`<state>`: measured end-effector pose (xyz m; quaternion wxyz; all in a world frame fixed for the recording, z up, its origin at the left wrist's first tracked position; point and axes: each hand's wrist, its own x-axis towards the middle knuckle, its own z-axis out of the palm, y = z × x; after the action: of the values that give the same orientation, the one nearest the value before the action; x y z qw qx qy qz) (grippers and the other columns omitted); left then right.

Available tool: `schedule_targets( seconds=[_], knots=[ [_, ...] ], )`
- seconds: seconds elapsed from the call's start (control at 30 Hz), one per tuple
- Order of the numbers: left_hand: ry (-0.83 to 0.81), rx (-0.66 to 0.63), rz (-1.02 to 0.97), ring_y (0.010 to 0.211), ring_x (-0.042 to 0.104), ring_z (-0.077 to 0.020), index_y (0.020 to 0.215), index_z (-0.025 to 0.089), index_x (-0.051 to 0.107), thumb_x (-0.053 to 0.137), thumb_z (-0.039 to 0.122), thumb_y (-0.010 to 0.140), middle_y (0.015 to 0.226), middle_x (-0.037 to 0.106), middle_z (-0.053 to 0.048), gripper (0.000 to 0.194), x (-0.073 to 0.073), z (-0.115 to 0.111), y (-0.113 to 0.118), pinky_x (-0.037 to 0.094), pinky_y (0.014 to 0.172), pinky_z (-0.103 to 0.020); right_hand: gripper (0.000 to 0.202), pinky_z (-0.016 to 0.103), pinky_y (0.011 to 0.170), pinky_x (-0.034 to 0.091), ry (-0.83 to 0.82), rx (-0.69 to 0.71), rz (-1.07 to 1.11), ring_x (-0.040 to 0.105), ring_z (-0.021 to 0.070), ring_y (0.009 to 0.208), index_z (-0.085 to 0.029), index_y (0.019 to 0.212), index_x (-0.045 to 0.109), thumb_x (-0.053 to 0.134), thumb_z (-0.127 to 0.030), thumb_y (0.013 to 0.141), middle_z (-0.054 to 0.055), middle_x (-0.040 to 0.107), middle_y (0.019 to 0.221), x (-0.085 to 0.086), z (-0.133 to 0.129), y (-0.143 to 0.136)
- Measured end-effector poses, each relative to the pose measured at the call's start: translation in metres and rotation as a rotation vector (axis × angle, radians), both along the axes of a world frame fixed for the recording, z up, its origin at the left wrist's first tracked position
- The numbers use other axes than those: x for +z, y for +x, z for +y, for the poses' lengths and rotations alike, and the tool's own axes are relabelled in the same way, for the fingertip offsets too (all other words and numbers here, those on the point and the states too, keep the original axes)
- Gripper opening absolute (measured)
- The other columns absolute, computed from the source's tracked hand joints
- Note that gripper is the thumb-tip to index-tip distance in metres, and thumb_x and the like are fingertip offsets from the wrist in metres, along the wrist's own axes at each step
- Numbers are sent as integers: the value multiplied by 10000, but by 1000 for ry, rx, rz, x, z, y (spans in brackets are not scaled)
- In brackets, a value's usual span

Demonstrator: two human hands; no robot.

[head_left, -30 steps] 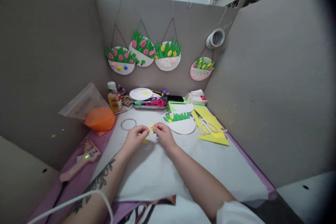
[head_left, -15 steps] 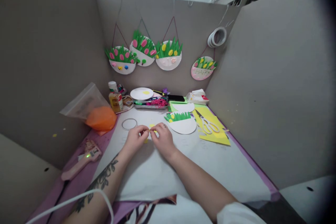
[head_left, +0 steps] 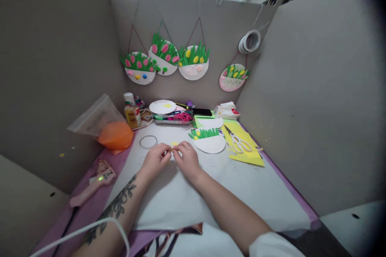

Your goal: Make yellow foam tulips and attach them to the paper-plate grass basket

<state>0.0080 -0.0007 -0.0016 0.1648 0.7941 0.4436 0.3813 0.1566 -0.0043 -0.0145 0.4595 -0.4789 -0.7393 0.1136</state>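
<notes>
Head view: the left hand [head_left: 157,158] and right hand [head_left: 187,160] meet at the fingertips, each pinched nearly closed on a small yellow piece [head_left: 172,150] between them. That piece is mostly covered by the fingers, so its exact shape cannot be told; the little that shows is plain yellow and thin. Just beyond the fingertips a yellow scrap [head_left: 174,143] lies on the white sheet [head_left: 177,204] that spreads beneath both hands, with a purple cover [head_left: 116,164] showing along its sides.

Near the left hand, on its far side, lies a thin ring [head_left: 140,143]; farther left are a bag of orange material [head_left: 114,134] and a pink glue gun [head_left: 92,190] with a green light. Just beyond the right hand sits a white plate with green paper grass [head_left: 209,144], and right of that, white-handled scissors [head_left: 241,145] on yellow paper [head_left: 251,161]. Farther ahead of both hands stands a tray of craft supplies [head_left: 173,122]. Gray partitions [head_left: 187,92] enclose the table, and four decorated plates [head_left: 193,73] hang on the back one.
</notes>
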Motion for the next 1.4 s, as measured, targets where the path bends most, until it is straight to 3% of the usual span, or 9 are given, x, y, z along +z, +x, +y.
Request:
schedule_targets(
  seconds=[0.5,0.93,1.17,1.4],
  knots=[
    [-56,-17,-43,678,510,-128,775,179,588,428,194,775,738,586,-14,160,-2,3,-1,388,629,-233,171,282,739,426,-53,84,137,547,157,817,-211,805,648,484,-163,803,31,582,797,-3,5,3],
    [-196,-68,-145,658,480,-125,726,164,562,430,222,769,676,536,7,150,5,1,-1,368,594,-222,146,291,773,410,3,115,32,528,169,838,-206,806,631,488,-177,819,38,562,808,2,2,5],
    [-381,-111,-314,615,425,-106,727,157,529,440,249,766,643,467,31,134,6,2,-2,336,562,-203,129,279,745,414,-12,166,126,520,153,812,-191,804,607,481,-168,824,34,540,806,2,2,3],
    [-375,-135,-312,625,427,-109,731,161,524,438,251,773,655,473,28,132,7,3,-4,337,578,-208,129,263,683,426,-126,202,269,532,138,749,-193,795,631,504,-183,808,26,557,793,9,0,5]
  ],
)
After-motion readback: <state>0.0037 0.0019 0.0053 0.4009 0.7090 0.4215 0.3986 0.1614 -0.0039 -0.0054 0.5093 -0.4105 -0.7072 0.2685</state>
